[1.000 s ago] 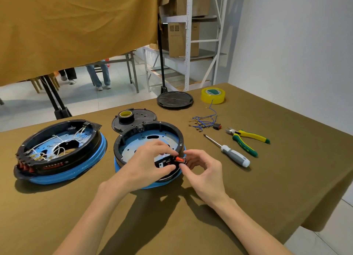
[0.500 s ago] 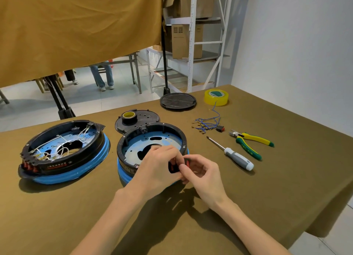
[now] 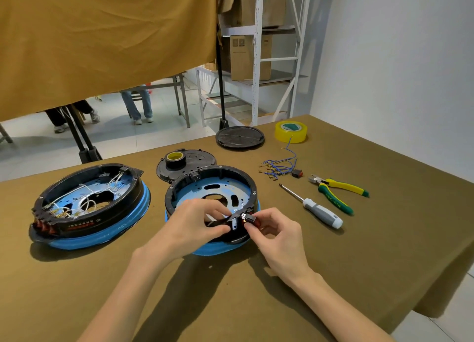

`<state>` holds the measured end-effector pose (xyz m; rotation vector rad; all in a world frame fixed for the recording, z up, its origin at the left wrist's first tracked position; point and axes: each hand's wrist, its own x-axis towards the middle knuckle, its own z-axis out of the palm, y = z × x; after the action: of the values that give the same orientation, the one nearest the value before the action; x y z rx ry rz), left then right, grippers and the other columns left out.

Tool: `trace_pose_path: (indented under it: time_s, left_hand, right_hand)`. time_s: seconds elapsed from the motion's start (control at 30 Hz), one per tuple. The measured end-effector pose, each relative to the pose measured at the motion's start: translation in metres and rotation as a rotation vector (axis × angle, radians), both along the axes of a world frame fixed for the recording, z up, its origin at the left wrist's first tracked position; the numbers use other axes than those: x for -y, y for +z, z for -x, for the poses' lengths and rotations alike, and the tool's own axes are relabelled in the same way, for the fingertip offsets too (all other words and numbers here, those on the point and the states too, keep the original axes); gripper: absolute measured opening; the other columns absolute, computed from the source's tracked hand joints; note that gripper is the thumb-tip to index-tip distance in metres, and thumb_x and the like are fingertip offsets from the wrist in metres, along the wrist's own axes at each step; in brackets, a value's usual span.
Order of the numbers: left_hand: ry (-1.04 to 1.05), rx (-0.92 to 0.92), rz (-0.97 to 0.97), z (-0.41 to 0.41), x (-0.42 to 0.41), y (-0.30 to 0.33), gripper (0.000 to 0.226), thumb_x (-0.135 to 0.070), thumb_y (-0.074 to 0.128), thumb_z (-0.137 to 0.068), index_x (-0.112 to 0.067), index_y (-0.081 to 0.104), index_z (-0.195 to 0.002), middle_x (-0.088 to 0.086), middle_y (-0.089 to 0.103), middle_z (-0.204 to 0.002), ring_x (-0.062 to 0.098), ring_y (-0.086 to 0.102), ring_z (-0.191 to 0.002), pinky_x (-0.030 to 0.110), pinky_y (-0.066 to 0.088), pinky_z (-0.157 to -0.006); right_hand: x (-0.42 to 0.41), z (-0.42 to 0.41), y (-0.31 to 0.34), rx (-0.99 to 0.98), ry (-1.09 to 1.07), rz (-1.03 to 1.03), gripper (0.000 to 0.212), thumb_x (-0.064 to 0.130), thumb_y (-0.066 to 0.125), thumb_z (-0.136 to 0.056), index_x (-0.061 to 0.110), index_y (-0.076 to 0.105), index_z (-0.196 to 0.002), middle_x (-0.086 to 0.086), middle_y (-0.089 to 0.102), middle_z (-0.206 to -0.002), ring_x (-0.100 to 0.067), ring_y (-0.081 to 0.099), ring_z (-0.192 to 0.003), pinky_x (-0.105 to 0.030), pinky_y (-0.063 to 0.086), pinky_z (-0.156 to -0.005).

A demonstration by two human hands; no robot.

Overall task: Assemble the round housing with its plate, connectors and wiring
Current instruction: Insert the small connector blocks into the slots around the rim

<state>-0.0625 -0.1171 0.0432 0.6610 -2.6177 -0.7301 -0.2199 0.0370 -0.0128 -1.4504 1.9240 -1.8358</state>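
Pinching a small red switch (image 3: 248,220) at the near rim of the housing (image 3: 213,188), the right hand (image 3: 278,235) keeps a narrow grip on it; the left hand (image 3: 189,225) curls round that same rim just left of the switch. Right of the housing on the bench (image 3: 359,252) lie blue wires (image 3: 279,166), a screwdriver (image 3: 315,208) and pliers (image 3: 338,191). Left of the housing sits a second, wired housing (image 3: 87,203)
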Motion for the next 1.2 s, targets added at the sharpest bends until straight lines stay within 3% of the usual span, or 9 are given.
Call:
trace_pose_path:
  time_s: [0.17, 0.5, 0.83, 1.0, 1.2]
  left_hand:
    - [-0.032, -0.084, -0.017, 0.017, -0.016, -0.009, 0.028, -0.045, 0.08, -0.085, -0.038, 0.073, -0.111, -0.02, 0.073, -0.096, -0.004, 0.068, -0.093, 0.028, 0.06, -0.083]
    - [0.008, -0.084, -0.024, 0.018, -0.018, -0.012, 0.027, -0.047, 0.076, -0.088, -0.039, 0.071, -0.113, -0.023, 0.072, -0.097, -0.003, 0.069, -0.094, 0.027, 0.06, -0.085]
    - [0.026, -0.086, -0.045, 0.019, -0.021, -0.012, 0.023, -0.048, 0.074, -0.088, -0.04, 0.07, -0.109, -0.025, 0.073, -0.094, -0.005, 0.069, -0.093, 0.027, 0.06, -0.085]
    - [0.049, -0.101, -0.076, 0.019, -0.023, -0.01, 0.023, -0.055, 0.069, -0.086, -0.042, 0.071, -0.105, -0.028, 0.073, -0.089, -0.006, 0.068, -0.088, 0.016, 0.055, -0.075]
    - [0.124, -0.133, -0.03, 0.025, -0.031, -0.01, 0.016, -0.049, 0.074, -0.088, -0.039, 0.07, -0.1, -0.023, 0.072, -0.082, -0.004, 0.066, -0.082, 0.028, 0.058, -0.075]
  right_hand:
    - [-0.001, 0.005, 0.002, -0.119, -0.088, 0.007, 0.011, 0.026, 0.081, -0.086, 0.023, 0.076, -0.095, 0.016, 0.066, -0.089, -0.013, 0.065, -0.086, -0.018, 0.051, -0.07]
    - [-0.005, 0.005, 0.003, -0.111, -0.073, 0.017, 0.008, 0.023, 0.081, -0.084, 0.023, 0.077, -0.091, 0.015, 0.066, -0.079, -0.015, 0.064, -0.07, -0.015, 0.047, -0.059]
    - [-0.005, 0.005, -0.001, -0.127, -0.054, -0.076, 0.009, 0.021, 0.082, -0.086, 0.023, 0.076, -0.092, 0.017, 0.066, -0.083, -0.012, 0.064, -0.077, -0.014, 0.049, -0.062]
    - [-0.001, 0.005, 0.0, -0.082, -0.06, -0.095, 0.009, 0.021, 0.083, -0.085, 0.023, 0.078, -0.093, 0.016, 0.067, -0.081, -0.012, 0.064, -0.076, -0.015, 0.049, -0.062]
    - [-0.004, 0.004, 0.001, -0.085, -0.025, -0.1, 0.021, 0.02, 0.082, -0.086, 0.028, 0.067, -0.099, 0.017, 0.064, -0.08, -0.009, 0.064, -0.077, -0.013, 0.049, -0.062]
